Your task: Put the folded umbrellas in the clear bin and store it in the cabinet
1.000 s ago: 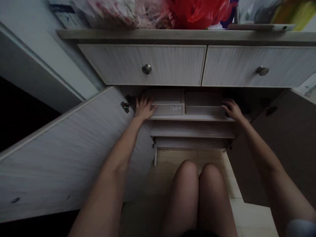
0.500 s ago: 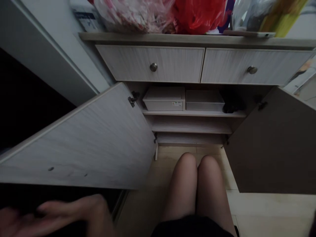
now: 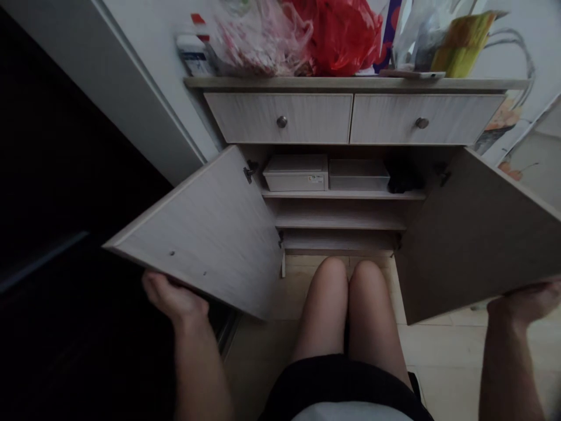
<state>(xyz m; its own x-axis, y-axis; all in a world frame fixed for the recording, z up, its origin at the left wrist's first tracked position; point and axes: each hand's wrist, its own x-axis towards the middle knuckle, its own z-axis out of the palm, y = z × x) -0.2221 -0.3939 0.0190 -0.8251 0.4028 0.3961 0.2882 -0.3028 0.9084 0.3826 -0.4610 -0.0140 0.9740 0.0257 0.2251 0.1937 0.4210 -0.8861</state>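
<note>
A wood-grain cabinet door (image 3: 197, 234) stands partly open on the left, and my left hand (image 3: 175, 298) grips its lower edge. The right cabinet door (image 3: 473, 240) also stands partly open, with my right hand (image 3: 526, 301) at its lower edge. Between the doors, a white plastic storage box (image 3: 295, 173) and a grey lidded box (image 3: 359, 175) sit side by side on a shelf (image 3: 342, 194). Neither hand touches them. A dark object (image 3: 403, 178) lies to the right of the boxes.
Two drawers with metal knobs (image 3: 280, 120) run above the shelves. Plastic bags, including a red bag (image 3: 337, 38), sit on the cabinet top (image 3: 350, 82). Lower shelves lie beneath. My knees (image 3: 342, 298) are in front, over a tiled floor (image 3: 438, 345). Darkness fills the far left.
My hands have moved from the boxes on the shelf, out past the doors, to the doors' lower edges. Both doors have swung inward, narrowing the opening, and the view has pulled back from the cabinet.
</note>
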